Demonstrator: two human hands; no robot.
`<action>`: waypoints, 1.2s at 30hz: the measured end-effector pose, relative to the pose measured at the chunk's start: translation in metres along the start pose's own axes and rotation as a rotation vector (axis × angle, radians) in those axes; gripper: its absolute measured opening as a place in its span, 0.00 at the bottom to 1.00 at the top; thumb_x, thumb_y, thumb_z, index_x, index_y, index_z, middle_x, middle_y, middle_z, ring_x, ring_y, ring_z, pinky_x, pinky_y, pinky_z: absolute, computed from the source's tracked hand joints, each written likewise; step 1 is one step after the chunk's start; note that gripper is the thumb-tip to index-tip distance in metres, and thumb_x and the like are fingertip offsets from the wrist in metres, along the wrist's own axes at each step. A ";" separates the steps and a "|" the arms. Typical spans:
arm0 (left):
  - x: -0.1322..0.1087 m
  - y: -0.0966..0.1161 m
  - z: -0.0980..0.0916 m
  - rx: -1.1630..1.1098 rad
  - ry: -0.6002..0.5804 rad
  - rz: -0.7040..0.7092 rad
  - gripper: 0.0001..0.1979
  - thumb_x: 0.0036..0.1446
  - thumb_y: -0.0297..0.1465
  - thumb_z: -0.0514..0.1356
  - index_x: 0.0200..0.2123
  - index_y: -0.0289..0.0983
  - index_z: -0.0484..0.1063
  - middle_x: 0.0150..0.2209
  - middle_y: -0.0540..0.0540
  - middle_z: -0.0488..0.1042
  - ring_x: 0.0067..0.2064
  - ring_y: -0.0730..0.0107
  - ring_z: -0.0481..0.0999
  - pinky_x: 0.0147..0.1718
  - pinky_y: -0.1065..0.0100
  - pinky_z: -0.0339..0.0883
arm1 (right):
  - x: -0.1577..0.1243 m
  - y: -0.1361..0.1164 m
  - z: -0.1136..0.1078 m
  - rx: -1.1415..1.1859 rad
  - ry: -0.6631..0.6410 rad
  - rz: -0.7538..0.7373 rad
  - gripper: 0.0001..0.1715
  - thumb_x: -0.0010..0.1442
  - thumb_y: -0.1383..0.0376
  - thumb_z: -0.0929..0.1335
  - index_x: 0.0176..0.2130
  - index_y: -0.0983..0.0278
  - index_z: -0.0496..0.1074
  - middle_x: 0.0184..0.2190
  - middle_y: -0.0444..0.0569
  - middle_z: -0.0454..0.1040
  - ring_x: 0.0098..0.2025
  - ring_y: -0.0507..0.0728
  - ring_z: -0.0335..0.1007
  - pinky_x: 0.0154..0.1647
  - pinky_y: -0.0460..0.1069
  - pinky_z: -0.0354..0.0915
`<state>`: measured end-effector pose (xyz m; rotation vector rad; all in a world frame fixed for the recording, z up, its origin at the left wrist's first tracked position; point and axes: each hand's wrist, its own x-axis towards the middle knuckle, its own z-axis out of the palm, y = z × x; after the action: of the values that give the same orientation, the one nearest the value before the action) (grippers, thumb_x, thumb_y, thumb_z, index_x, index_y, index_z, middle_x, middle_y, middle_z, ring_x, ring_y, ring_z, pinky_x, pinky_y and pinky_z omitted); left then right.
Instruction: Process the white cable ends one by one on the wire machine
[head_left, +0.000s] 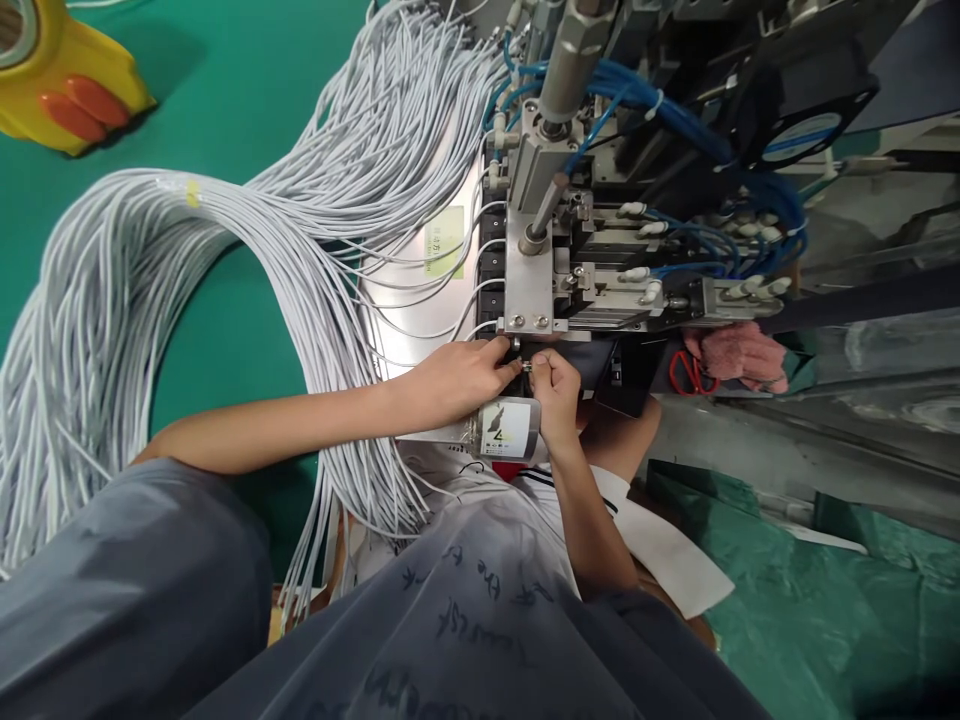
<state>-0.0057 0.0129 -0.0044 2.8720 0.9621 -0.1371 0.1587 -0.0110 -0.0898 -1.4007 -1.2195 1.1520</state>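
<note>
Cables [300,270] (white, massed) lie between left hand [478,372] and yellow object [71,55].

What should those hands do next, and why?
I'd probably have the right hand nudge the small metal piece toward the machine: that hand seems to pinch it, the left hand's fingertips are close beside it, and nearby white cables run up to the machine.

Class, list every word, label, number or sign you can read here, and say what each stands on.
Grey shirt: dark handwriting-like lettering, perhaps "the"; the rest is unreadable.
Yellow-green label on the metal plate: characters too small to read surely.
Card in a clear holder: small print, unreadable.
Black blocks: tiny white marks, unreadable.
</note>
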 end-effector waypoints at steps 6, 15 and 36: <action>-0.009 0.007 -0.023 0.003 -0.204 -0.176 0.10 0.54 0.17 0.51 0.33 0.28 0.72 0.31 0.39 0.71 0.28 0.65 0.73 0.21 0.70 0.58 | 0.003 0.004 0.005 0.015 0.016 0.000 0.22 0.60 0.53 0.62 0.22 0.62 0.55 0.18 0.38 0.50 0.21 0.48 0.45 0.22 0.46 0.47; -0.013 -0.003 -0.014 0.077 -0.041 -0.358 0.15 0.58 0.20 0.48 0.44 0.29 0.70 0.31 0.38 0.73 0.27 0.64 0.73 0.22 0.68 0.54 | -0.075 -0.041 0.007 -0.301 0.216 -0.307 0.14 0.62 0.62 0.62 0.27 0.63 0.68 0.20 0.43 0.67 0.22 0.50 0.60 0.26 0.47 0.57; -0.029 0.036 -0.012 -0.684 0.159 0.279 0.17 0.65 0.37 0.48 0.41 0.34 0.73 0.38 0.42 0.74 0.39 0.68 0.74 0.36 0.70 0.64 | -0.103 -0.048 0.012 -0.273 -0.265 -0.058 0.07 0.55 0.66 0.65 0.30 0.64 0.74 0.27 0.48 0.76 0.32 0.58 0.72 0.35 0.52 0.67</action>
<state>-0.0065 -0.0312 0.0135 2.3524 0.4793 0.3756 0.1337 -0.1086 -0.0365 -1.4310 -1.6449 1.1917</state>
